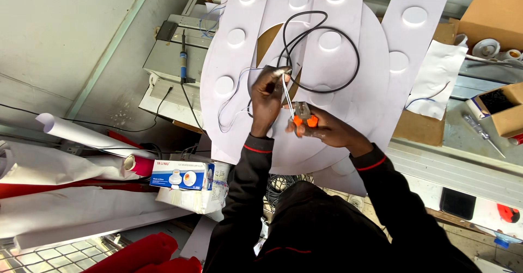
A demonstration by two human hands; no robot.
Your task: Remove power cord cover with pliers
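My left hand (267,97) pinches thin white wires (287,94) above a pile of white plastic panels (239,82) with round raised bumps. My right hand (321,129) grips orange-handled pliers (303,116), whose jaws meet the wire just right of my left fingers. A black cable (318,52) loops over the panels behind both hands. More thin white wire (231,107) trails down to the left of my left hand.
A soldering iron (183,58) lies on a grey metal box at the left. Paper rolls (81,137) and small cartons (182,175) sit at the lower left. Cardboard boxes (504,109), a screwdriver (482,134) and white lamp holders (486,47) are at the right.
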